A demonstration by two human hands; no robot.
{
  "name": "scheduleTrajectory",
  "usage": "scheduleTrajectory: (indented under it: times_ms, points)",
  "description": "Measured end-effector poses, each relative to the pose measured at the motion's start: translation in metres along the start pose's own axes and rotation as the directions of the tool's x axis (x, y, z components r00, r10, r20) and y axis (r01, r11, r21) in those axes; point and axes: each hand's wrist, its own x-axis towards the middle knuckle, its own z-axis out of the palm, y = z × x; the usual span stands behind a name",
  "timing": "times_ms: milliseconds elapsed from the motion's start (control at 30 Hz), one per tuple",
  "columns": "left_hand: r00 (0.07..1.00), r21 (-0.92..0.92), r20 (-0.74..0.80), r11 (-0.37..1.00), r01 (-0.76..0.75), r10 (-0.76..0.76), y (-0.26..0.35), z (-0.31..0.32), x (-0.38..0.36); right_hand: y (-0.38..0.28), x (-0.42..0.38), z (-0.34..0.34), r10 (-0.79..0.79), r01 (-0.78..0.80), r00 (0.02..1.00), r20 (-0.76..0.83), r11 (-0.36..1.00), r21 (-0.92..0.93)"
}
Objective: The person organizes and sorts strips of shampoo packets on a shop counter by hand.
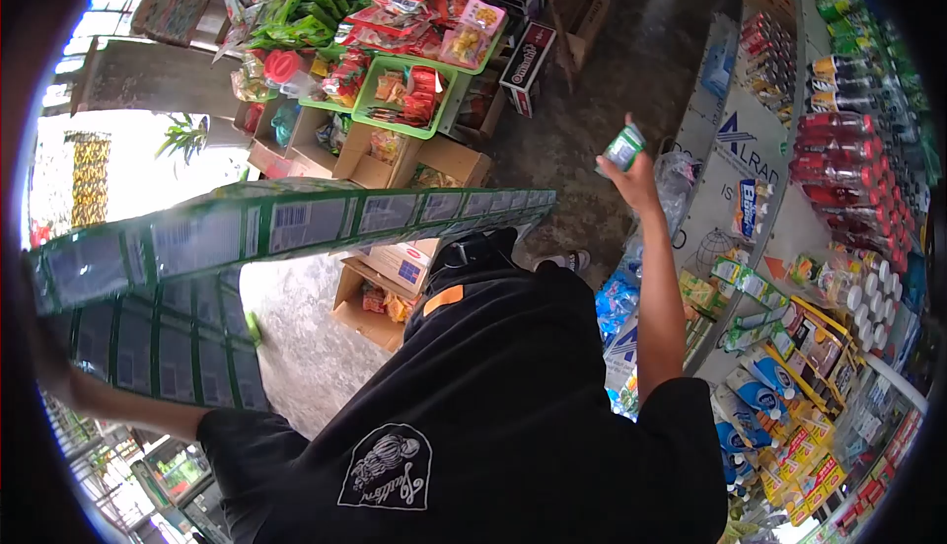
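Observation:
My right hand (632, 177) is raised over the floor, its fingers closed around a small green-and-white sachet (623, 148). At the far left edge my left hand (44, 352) grips the end of long joined strips of green-edged sachets (306, 225), though its fingers are mostly lost in the dark rim of the view. One strip stretches across in front of my body, showing grey backs with printed barcodes. More strips (168, 347) hang below it beside my left forearm.
Green trays (431, 130) of packets and open cardboard boxes (370, 292) of snacks stand ahead and left. A dark carton (529, 66) is beside them. On the right, a counter (735, 164) carries red bottles (838, 159), cartons and packets. Concrete floor (582, 204) lies between.

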Motion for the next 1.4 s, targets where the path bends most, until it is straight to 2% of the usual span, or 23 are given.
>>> scheduleTrajectory:
  times_ms: [33,100,167,200,233,267,467,533,600,700,767,867,900,933,967,1000,1067,1100,1133,1167,1300,1400]
  points:
    - [0.956,0.141,0.288,0.985,-0.100,0.056,-0.022,-0.032,0.014,-0.002,-0.001,0.001,-0.007,0.008,1.000,-0.029,1.000,0.019]
    - [0.981,0.221,0.190,0.972,-0.078,0.035,-0.020,-0.020,0.006,-0.027,-0.004,-0.003,0.105,-0.105,0.994,-0.006,0.994,0.000]
    - [0.993,0.397,0.111,0.918,-0.013,-0.034,-0.046,-0.065,0.013,-0.028,-0.003,-0.005,0.101,-0.099,0.995,-0.007,0.990,0.098]
    - [0.995,0.478,0.069,0.878,0.026,-0.067,-0.062,-0.090,0.017,-0.026,-0.001,-0.004,0.069,-0.068,0.997,-0.017,0.996,0.051]
    - [0.996,0.537,0.033,0.842,0.054,-0.085,-0.078,-0.108,0.021,-0.035,-0.001,0.002,0.053,-0.047,0.998,-0.044,0.992,0.118]
    - [0.996,0.578,0.015,0.814,0.063,-0.088,-0.085,-0.108,0.021,-0.034,0.000,0.003,0.056,-0.053,0.998,-0.034,0.995,0.081]
    - [0.987,0.733,0.088,0.662,-0.157,0.136,-0.103,-0.072,0.040,-0.036,0.002,0.013,0.082,-0.084,0.996,0.040,0.996,0.042]
    - [0.986,0.768,0.077,0.622,-0.155,0.151,-0.120,-0.083,0.037,-0.038,0.001,0.016,0.075,-0.075,0.996,0.043,0.997,-0.003]
    - [0.998,0.744,0.017,0.667,-0.049,0.055,-0.156,-0.117,0.015,-0.033,0.002,0.021,0.059,-0.061,0.997,0.042,0.997,0.043]
    - [0.985,0.639,-0.059,0.753,0.160,-0.159,-0.214,-0.154,-0.070,-0.025,0.002,0.023,0.083,-0.087,0.994,0.065,0.994,0.064]
    - [0.947,0.736,0.071,0.657,0.161,-0.312,-0.203,-0.108,-0.121,-0.028,0.002,0.026,0.117,-0.119,0.990,0.074,0.992,0.027]
    - [0.945,0.675,0.124,0.724,0.143,-0.302,-0.237,-0.054,-0.205,-0.024,0.004,0.031,0.143,-0.149,0.985,0.100,0.988,0.051]
    - [0.870,0.515,0.013,0.749,0.416,-0.492,-0.218,-0.022,-0.219,-0.023,0.005,0.033,0.142,-0.150,0.984,0.110,0.987,0.065]
    - [0.859,0.467,-0.081,0.742,0.482,-0.506,-0.245,-0.018,-0.255,-0.028,0.006,0.035,0.168,-0.177,0.979,0.112,0.982,0.070]
    - [0.800,0.394,-0.115,0.712,0.581,-0.588,-0.268,-0.017,-0.287,-0.033,0.007,0.036,0.179,-0.184,0.977,0.118,0.982,0.035]
    - [0.789,0.449,-0.104,0.680,0.580,-0.605,-0.274,-0.009,-0.308,-0.037,0.009,0.037,0.188,-0.189,0.974,0.123,0.982,0.001]
    - [0.693,0.351,-0.169,0.614,0.707,-0.701,-0.280,0.018,-0.344,-0.041,0.014,0.040,0.209,-0.204,0.970,0.126,0.978,-0.053]
    - [0.681,0.329,-0.153,0.613,0.718,-0.716,-0.294,0.023,-0.367,-0.043,0.016,0.041,0.209,-0.201,0.968,0.136,0.977,-0.070]
    - [0.600,0.325,-0.163,0.532,0.782,-0.783,-0.306,0.033,-0.385,-0.046,0.018,0.042,0.209,-0.198,0.967,0.143,0.976,-0.087]
    - [0.598,0.360,-0.185,0.512,0.780,-0.780,-0.330,0.041,-0.415,-0.048,0.020,0.044,0.209,-0.195,0.966,0.150,0.975,-0.104]
    - [0.486,0.376,-0.357,0.354,0.857,-0.798,-0.392,0.069,-0.494,-0.051,0.026,0.051,0.232,-0.212,0.961,0.151,0.968,-0.135]
    - [0.350,0.426,-0.470,0.139,0.894,-0.810,-0.425,0.073,-0.534,-0.058,0.030,0.058,0.239,-0.210,0.956,0.170,0.962,-0.172]
